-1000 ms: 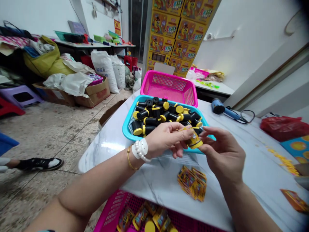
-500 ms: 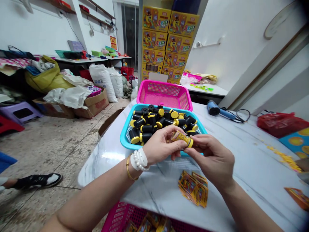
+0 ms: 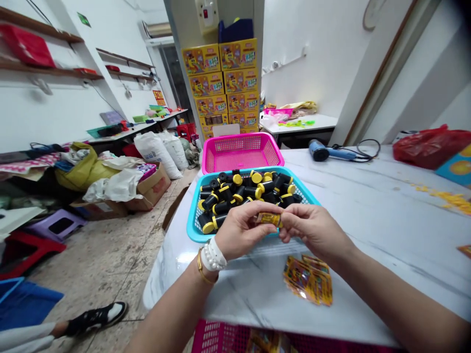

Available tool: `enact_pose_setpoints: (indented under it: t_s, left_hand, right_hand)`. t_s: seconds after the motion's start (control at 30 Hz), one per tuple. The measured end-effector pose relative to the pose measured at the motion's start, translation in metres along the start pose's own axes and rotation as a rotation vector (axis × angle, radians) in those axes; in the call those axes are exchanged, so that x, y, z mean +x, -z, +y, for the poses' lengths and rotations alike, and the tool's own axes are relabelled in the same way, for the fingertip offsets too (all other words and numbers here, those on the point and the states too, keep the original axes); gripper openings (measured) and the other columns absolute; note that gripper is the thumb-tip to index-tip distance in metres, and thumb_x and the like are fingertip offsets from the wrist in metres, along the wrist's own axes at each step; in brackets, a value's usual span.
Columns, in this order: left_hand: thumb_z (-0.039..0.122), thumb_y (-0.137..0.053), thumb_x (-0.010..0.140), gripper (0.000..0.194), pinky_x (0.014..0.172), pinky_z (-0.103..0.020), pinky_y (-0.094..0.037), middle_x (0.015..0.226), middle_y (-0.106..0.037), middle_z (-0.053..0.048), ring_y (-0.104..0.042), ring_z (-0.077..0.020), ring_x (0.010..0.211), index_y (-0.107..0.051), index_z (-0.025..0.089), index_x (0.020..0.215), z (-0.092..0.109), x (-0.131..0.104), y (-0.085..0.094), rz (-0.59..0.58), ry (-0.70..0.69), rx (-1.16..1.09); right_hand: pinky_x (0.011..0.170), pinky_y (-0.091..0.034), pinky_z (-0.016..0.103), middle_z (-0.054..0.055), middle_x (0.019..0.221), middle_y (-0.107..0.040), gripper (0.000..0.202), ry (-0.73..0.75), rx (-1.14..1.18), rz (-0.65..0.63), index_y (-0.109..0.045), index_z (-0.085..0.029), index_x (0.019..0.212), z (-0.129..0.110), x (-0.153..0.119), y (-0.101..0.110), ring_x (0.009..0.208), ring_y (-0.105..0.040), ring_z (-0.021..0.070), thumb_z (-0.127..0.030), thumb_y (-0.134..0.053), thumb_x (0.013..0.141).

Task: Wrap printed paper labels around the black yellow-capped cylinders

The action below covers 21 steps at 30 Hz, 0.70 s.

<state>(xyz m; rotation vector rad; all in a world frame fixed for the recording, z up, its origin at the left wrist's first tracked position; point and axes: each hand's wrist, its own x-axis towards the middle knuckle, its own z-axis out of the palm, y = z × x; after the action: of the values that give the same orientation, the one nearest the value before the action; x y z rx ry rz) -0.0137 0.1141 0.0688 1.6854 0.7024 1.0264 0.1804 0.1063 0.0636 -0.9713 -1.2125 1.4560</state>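
My left hand (image 3: 239, 229), with a pearl bracelet and a gold bangle at its wrist, is closed round a small yellow-capped canister (image 3: 268, 218) in a printed yellow wrapper. Fingertips of my right hand (image 3: 312, 226) pinch its right, capped end. Just behind both hands stands a blue plastic basket (image 3: 192, 223), full of black canisters (image 3: 221, 208) with yellow caps. A loose pile of flat printed orange wrappers (image 3: 309, 280) lies on the marble-patterned table in front of my right hand.
Behind the blue basket sits a pink basket (image 3: 243, 164). A blue heat gun (image 3: 331, 151) with its cord and a red plastic bag (image 3: 429, 147) lie to the right. Below the table edge is another pink basket (image 3: 211, 336) holding wrapped pieces. A person's shoe (image 3: 97, 316) is at lower left.
The canister has turned from slanted to nearly level, and my right fingers have closed more tightly at its end. The whole view has shifted with my head.
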Motion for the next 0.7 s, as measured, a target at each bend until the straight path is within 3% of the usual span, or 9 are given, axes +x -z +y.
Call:
enact_pose_setpoints:
  t_s: [0.1,0.2,0.3,0.37,0.53,0.6,0.7]
  left_hand:
    - [0.039,-0.078,0.084,0.045,0.061,-0.023,-0.047,0.091,-0.069,-0.003,-0.057,-0.0113,0.067,-0.069,0.022,0.124,0.0006,-0.0014,-0.0037,0.015,0.038,0.026]
    - [0.05,-0.075,0.085,0.061,0.056,-0.022,-0.045,0.076,-0.062,0.002,-0.054,-0.0108,0.058,-0.058,0.02,0.135,0.0037,-0.0013,-0.0055,0.086,0.088,0.026]
    - [0.054,-0.067,0.09,0.044,0.051,-0.021,-0.04,0.065,-0.055,0.005,-0.049,-0.0088,0.05,-0.061,0.016,0.11,0.0044,0.001,-0.005,0.161,0.119,0.005]
    - [0.048,-0.071,0.089,0.035,0.054,-0.021,-0.042,0.072,-0.06,0.002,-0.052,-0.0093,0.055,-0.062,0.016,0.099,0.0022,0.0024,-0.0043,0.166,0.105,0.009]
    - [0.032,-0.079,0.082,0.032,0.085,-0.029,-0.052,0.105,-0.069,-0.006,-0.065,-0.018,0.092,-0.067,0.019,0.109,-0.0041,0.003,-0.0023,0.12,-0.004,0.107]
    - [0.033,-0.079,0.083,0.032,0.08,-0.028,-0.053,0.1,-0.069,-0.005,-0.065,-0.0169,0.086,-0.067,0.019,0.108,-0.004,0.0027,-0.0024,0.121,0.015,0.096]
    - [0.042,-0.074,0.087,0.031,0.058,-0.024,-0.05,0.078,-0.065,0.0,-0.059,-0.0117,0.06,-0.065,0.018,0.104,-0.0028,0.0015,-0.005,0.132,0.099,0.036]
  right_hand:
    - [0.047,-0.054,0.021,0.002,0.055,-0.069,0.044,-0.046,0.06,-0.055,-0.07,-0.015,0.066,-0.0007,0.0029,0.0007,0.047,-0.063,0.0109,-0.054,-0.09,0.065]
    - [0.053,-0.059,0.022,0.002,0.062,-0.071,0.039,-0.017,0.084,-0.016,-0.073,-0.016,0.072,-0.0003,0.0044,0.0005,0.054,-0.068,0.0115,-0.05,-0.091,0.065]
    - [0.061,-0.063,0.024,0.002,0.073,-0.074,0.035,0.004,0.071,0.015,-0.076,-0.017,0.079,0.0011,0.005,0.0006,0.064,-0.072,0.0131,-0.044,-0.093,0.064]
    - [0.06,-0.063,0.023,0.002,0.071,-0.074,0.037,-0.003,0.07,0.012,-0.076,-0.016,0.077,0.0016,0.0052,0.0014,0.062,-0.072,0.0129,-0.046,-0.093,0.064]
    - [0.052,-0.059,0.019,0.003,0.058,-0.071,0.045,-0.084,0.09,-0.021,-0.072,-0.015,0.067,0.0011,0.005,0.0032,0.052,-0.069,0.0113,-0.055,-0.092,0.062]
    - [0.054,-0.06,0.02,0.003,0.06,-0.072,0.044,-0.064,0.071,-0.015,-0.073,-0.015,0.069,0.0012,0.0039,0.0025,0.054,-0.069,0.0116,-0.055,-0.091,0.064]
    - [0.061,-0.062,0.023,0.003,0.069,-0.074,0.037,0.067,0.023,0.008,-0.075,-0.016,0.074,0.0022,0.0016,-0.0003,0.06,-0.07,0.0123,-0.051,-0.089,0.069]
